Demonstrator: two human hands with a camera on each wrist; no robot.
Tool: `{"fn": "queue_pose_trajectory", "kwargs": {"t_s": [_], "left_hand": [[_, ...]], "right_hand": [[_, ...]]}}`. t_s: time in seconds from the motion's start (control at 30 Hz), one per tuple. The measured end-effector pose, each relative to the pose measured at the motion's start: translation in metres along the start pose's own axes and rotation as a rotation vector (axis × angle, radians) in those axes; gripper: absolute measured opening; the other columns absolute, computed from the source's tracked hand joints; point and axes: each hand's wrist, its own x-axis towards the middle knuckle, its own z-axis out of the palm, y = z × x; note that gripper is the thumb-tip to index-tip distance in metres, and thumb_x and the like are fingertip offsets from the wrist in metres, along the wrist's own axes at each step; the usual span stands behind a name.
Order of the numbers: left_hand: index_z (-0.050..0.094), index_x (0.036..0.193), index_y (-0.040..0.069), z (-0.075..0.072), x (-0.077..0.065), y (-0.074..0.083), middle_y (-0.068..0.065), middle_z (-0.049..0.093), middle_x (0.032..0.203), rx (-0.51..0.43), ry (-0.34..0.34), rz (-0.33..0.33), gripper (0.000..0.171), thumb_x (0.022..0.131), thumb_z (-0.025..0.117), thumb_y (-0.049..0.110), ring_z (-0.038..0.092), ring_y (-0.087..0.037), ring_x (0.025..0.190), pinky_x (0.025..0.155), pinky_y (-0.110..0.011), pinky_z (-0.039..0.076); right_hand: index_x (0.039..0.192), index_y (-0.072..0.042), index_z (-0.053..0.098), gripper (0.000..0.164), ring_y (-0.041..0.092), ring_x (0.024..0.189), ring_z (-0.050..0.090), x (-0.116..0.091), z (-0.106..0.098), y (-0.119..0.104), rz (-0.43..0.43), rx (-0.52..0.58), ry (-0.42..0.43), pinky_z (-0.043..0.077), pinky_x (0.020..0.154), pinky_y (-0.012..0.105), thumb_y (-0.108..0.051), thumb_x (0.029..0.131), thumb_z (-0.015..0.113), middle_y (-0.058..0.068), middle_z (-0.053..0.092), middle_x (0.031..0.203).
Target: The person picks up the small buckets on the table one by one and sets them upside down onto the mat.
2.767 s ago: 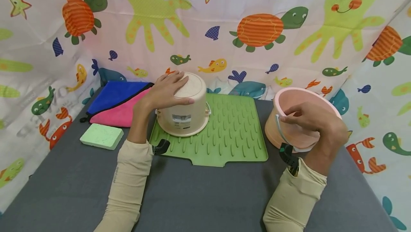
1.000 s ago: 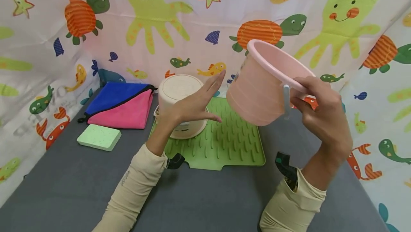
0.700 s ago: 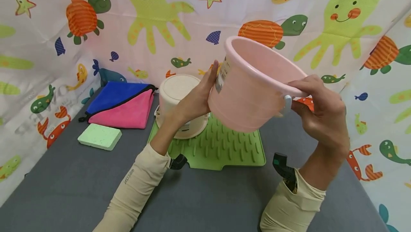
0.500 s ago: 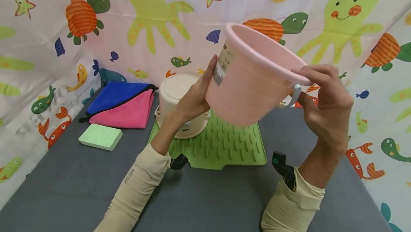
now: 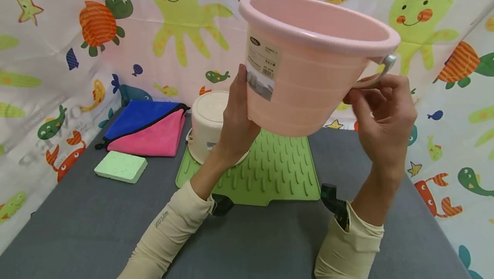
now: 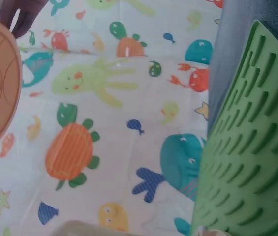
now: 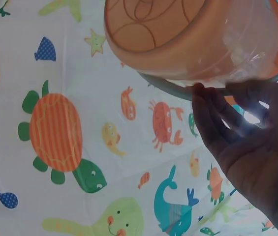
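Note:
A pink bucket point(image 5: 305, 86) with a label on its side is held up in the air, mouth upward and slightly tilted. My left hand point(image 5: 237, 118) holds it low on its left side, fingers running up along the wall; part of the hand is behind the bucket. With thumb and fingers my right hand point(image 5: 386, 111) pinches the bucket's grey handle point(image 7: 173, 91), just below the rim on the right. The right wrist view shows the pink bucket's underside point(image 7: 151, 24) beside that hand. A cream bucket point(image 5: 210, 111) stands upside down behind my left hand, partly hidden.
Under the cream bucket lies a green ribbed mat point(image 5: 270, 176) on the grey table point(image 5: 270, 240). To the left are a folded blue and pink cloth point(image 5: 150, 131) and a pale green sponge point(image 5: 121, 166). A patterned curtain point(image 5: 216, 21) hangs behind and at both sides.
My right hand lifted the pink bucket off the table on the right and now pinches its handle instead of the rim. My left hand left the cream bucket and took the pink one, now raised higher.

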Motion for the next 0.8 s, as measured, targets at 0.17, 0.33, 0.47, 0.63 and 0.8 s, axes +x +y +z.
{"fn": "queue_pose_trajectory", "kwargs": {"t_s": [0.17,0.33,0.47,0.63,0.8], "left_hand": [[0.004,0.168,0.038,-0.005,0.007,0.005,-0.035,0.045,0.148,0.046,0.091,-0.006,0.102,0.097,0.065,-0.002,0.049,-0.040,0.142,0.105,-0.042,0.057],[0.017,0.167,0.037,-0.009,0.016,0.005,-0.035,0.049,0.141,0.006,0.126,0.051,0.096,0.095,0.068,-0.002,0.055,-0.040,0.134,0.104,-0.040,0.058],[0.013,0.166,0.042,-0.010,0.017,0.009,-0.036,0.046,0.138,-0.039,0.083,0.035,0.101,0.094,0.074,0.005,0.054,-0.041,0.128,0.107,-0.038,0.056],[0.026,0.166,0.008,-0.011,0.019,0.009,-0.030,0.058,0.137,0.007,0.112,0.017,0.091,0.092,0.078,0.011,0.062,-0.036,0.121,0.102,-0.035,0.058],[0.052,0.140,-0.018,-0.016,0.022,0.007,-0.029,0.062,0.135,-0.082,0.113,0.008,0.063,0.090,0.079,0.006,0.062,-0.035,0.122,0.102,-0.037,0.058]], "right_hand": [[0.137,0.007,0.043,0.065,0.021,0.118,0.067,-0.004,-0.001,-0.002,-0.044,-0.114,-0.240,0.054,0.104,0.023,0.012,0.081,0.075,0.002,0.061,0.133],[0.146,0.008,0.033,0.093,0.029,0.132,0.057,-0.003,-0.010,-0.001,-0.058,-0.089,-0.363,0.049,0.112,0.027,-0.002,0.075,0.092,0.009,0.050,0.146],[0.153,0.006,0.028,0.114,0.031,0.137,0.052,-0.002,-0.016,0.002,-0.060,-0.104,-0.410,0.047,0.116,0.028,-0.032,0.070,0.098,0.012,0.045,0.152],[0.158,0.001,0.027,0.116,0.028,0.139,0.051,-0.002,-0.024,0.006,-0.028,-0.150,-0.432,0.045,0.116,0.024,-0.044,0.072,0.091,0.009,0.045,0.156],[0.161,0.000,0.030,0.112,0.027,0.139,0.052,-0.002,-0.028,0.011,-0.006,-0.111,-0.448,0.045,0.116,0.024,-0.034,0.074,0.092,0.012,0.049,0.157]]}}
